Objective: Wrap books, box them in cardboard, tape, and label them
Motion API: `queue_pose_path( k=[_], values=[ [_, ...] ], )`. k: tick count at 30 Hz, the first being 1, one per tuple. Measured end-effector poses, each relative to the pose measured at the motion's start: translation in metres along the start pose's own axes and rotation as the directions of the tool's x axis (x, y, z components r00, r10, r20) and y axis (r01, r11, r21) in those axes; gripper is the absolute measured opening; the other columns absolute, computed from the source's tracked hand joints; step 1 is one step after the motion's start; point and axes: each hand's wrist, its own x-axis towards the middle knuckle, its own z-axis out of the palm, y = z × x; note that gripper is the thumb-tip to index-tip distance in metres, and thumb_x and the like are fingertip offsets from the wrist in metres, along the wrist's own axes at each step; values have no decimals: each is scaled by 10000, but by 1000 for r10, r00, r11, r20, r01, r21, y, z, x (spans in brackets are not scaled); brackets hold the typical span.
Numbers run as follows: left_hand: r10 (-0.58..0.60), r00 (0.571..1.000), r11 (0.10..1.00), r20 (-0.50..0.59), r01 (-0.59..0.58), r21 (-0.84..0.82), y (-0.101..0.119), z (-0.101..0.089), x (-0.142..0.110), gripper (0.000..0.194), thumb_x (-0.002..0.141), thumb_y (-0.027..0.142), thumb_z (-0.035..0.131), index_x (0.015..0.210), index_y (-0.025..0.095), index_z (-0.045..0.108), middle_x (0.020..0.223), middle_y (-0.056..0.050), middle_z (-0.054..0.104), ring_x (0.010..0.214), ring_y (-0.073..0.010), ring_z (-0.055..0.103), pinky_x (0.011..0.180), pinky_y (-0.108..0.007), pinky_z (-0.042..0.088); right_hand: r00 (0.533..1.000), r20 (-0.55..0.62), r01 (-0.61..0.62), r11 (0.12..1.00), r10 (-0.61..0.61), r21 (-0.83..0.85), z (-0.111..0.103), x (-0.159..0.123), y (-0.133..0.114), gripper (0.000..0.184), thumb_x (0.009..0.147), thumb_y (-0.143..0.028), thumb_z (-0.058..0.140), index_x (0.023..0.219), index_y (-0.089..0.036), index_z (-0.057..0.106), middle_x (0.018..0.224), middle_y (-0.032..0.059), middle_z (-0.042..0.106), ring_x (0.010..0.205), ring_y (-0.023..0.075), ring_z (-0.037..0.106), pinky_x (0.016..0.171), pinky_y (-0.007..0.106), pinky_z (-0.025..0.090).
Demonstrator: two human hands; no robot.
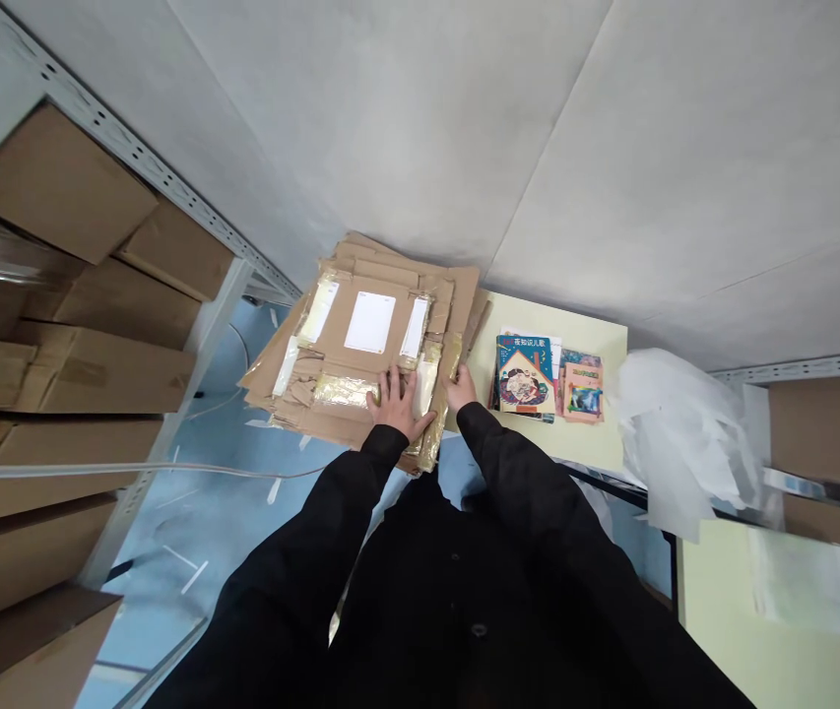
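Observation:
A stack of flattened cardboard boxes [360, 345], with tape strips and a white label on top, hangs partly over the left edge of a pale yellow table [604, 345]. My left hand [399, 402] lies flat on the near part of the top sheet, fingers spread. My right hand [459, 386] grips the stack's right edge by a taped strip, fingers curled around it. Both arms wear black sleeves.
Several colourful children's books [547, 376] lie on the table right of the cardboard. Crumpled clear plastic bags [685, 433] sit further right. Metal shelving [131, 158] with cardboard boxes [57, 364] fills the left; another boxed shelf stands at the far right. Blue floor [227, 502] below.

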Motion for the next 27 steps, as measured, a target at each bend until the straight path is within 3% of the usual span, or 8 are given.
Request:
queue_pose_path(
  k=[7, 13, 19, 23, 27],
  values=[
    [-49, 994, 999, -101, 47, -16, 1, -14, -5, 812, 773, 470, 547, 1474, 223, 220, 1564, -136, 68, 1423, -359, 68, 1052, -623, 176, 984, 26, 163, 952, -175, 259, -40, -23, -11, 429, 783, -250, 482, 1205, -185, 445, 1080, 88, 657, 947, 201, 642, 868, 356, 504],
    [12, 991, 997, -132, -22, -74, 19, -17, -8, 774, 754, 473, 553, 1450, 266, 288, 1563, -120, 104, 1417, -352, 113, 1055, -615, 180, 977, 11, 202, 937, -214, 286, -75, -35, -13, 492, 785, -254, 518, 1266, -205, 428, 1099, 76, 655, 980, 205, 637, 869, 367, 516],
    [-35, 989, 995, -141, 21, -100, 35, -30, 0, 740, 785, 489, 496, 1453, 259, 277, 1559, -134, 115, 1410, -360, 137, 1049, -626, 187, 960, -29, 278, 932, -279, 232, -102, -46, -25, 471, 742, -222, 569, 1206, -200, 493, 1106, 86, 655, 991, 227, 638, 890, 387, 508],
    [-6, 997, 999, -82, 1, -54, 38, -40, 7, 802, 777, 525, 487, 1475, 261, 194, 1565, -141, 54, 1412, -381, 107, 1035, -653, 188, 935, -2, 337, 886, -355, 317, -116, -60, -31, 440, 722, -263, 577, 1154, -203, 514, 1084, 78, 663, 955, 221, 652, 864, 390, 521],
    [11, 998, 1000, -65, -12, -15, 43, -40, 4, 782, 794, 532, 449, 1478, 280, 169, 1568, -128, 46, 1417, -361, 106, 1039, -645, 203, 948, -19, 295, 860, -316, 416, -118, -69, -27, 462, 675, -312, 629, 1111, -209, 515, 1023, 70, 684, 873, 217, 671, 814, 391, 545]
  ],
)
